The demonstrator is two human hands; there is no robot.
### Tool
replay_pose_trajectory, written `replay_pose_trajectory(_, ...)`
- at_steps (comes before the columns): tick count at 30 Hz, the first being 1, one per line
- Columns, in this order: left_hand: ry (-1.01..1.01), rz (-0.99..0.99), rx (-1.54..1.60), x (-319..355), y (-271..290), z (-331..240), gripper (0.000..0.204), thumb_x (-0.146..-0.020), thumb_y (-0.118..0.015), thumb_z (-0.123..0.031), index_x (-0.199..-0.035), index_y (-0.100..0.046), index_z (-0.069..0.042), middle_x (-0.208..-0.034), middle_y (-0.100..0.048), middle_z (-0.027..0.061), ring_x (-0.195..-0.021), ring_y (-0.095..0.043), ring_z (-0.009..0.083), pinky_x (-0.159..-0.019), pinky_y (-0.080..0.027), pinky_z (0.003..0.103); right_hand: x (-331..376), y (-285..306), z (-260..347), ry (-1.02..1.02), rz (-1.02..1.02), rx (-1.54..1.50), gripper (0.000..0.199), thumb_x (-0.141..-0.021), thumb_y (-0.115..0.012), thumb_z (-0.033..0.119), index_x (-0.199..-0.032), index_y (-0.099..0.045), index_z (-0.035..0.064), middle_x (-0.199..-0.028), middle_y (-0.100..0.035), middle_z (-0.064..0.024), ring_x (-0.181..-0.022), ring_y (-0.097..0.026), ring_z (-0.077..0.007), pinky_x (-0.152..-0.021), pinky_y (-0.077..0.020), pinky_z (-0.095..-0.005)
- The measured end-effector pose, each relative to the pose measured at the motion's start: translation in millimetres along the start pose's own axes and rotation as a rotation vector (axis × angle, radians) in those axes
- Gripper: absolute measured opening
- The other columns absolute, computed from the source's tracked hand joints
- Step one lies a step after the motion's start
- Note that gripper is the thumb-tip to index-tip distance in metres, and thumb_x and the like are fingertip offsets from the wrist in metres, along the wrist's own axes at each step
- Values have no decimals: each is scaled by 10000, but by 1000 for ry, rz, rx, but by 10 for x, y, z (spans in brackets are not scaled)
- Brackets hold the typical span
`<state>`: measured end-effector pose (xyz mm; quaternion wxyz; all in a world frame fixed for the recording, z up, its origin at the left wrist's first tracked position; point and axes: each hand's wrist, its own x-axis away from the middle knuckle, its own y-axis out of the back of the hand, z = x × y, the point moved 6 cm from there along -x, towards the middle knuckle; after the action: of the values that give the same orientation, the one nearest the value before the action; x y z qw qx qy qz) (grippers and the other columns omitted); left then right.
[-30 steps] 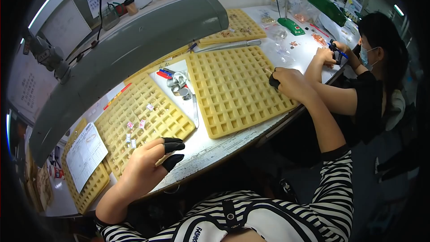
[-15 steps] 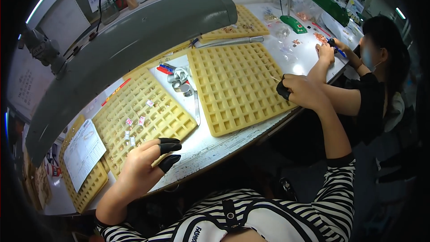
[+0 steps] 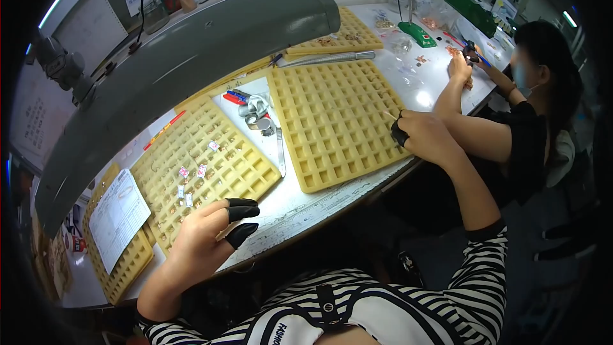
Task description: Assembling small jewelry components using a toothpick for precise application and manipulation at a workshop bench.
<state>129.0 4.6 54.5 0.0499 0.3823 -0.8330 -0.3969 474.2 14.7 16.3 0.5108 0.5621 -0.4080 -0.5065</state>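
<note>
left hand (image 3: 204,243) loosely curled; right hand (image 3: 424,137) closed, knuckles up.

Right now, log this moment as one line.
left hand: over left grid tray | right hand: at right grid tray edge, thin tool

Big grey curved lamp hood (image 3: 185,64) runs from 9 to 12 o'clock. Green desk lamp (image 3: 469,6) at 1 o'clock, white paper sheet (image 3: 117,217) around 8, co-worker's hand (image 3: 460,67) near 2.

We see bare bench between the yellow grid trays (image 3: 335,124) (tweezers (image 3: 280,151) lie there); the lamp hood (image 3: 185,70) overhangs behind.
</note>
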Motion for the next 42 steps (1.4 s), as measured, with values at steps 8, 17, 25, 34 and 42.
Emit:
replay_pose_trajectory(8,-15,-49,-42,100,79,59,219,-749,-651,-11,-964,-613,6,-909,-628,130,-825,-620,274,-725,-494,317,293,347,-13,-66,35,-231,99,-605,-506,-11,-703,-500,-26,-736,-515,-149,-712,-513,-335,-635,-406,-397)
replay_pose_trajectory(17,23,-56,-37,118,129,89,239,-741,-656,-3,-975,-614,17,-902,-629,138,-844,-623,261,-737,-486,309,743,422,0,-44,133,-388,94,-553,-505,-46,-601,-428,-25,-623,-449,-124,-577,-453,-284,-519,-338,-374)
replay_pose_trajectory(25,-21,-40,-36,122,223,136,209,-778,-632,-40,-978,-600,14,-945,-622,151,-873,-606,288,-750,-478,331,470,465,343,37,-13,-271,102,-628,-572,-22,-729,-584,-23,-652,-528,-135,-604,-516,-291,-530,-386,-354)
replay_pose_trajectory(34,512,-249,59,33,609,626,121,-852,-529,-86,-865,-501,31,-637,-544,157,-563,-522,263,-542,-416,369,-414,348,1533,468,-73,-445,125,-737,-617,24,-860,-619,-3,-753,-555,-116,-650,-551,-282,-565,-428,-339)
replay_pose_trajectory(42,162,-366,-150,-74,569,725,110,-784,-498,-16,-862,-425,10,-853,-425,126,-700,-494,280,-634,-398,396,-1204,54,2276,675,-168,-260,58,-638,-562,-11,-680,-551,29,-717,-527,-89,-677,-559,-284,-581,-447,-384)
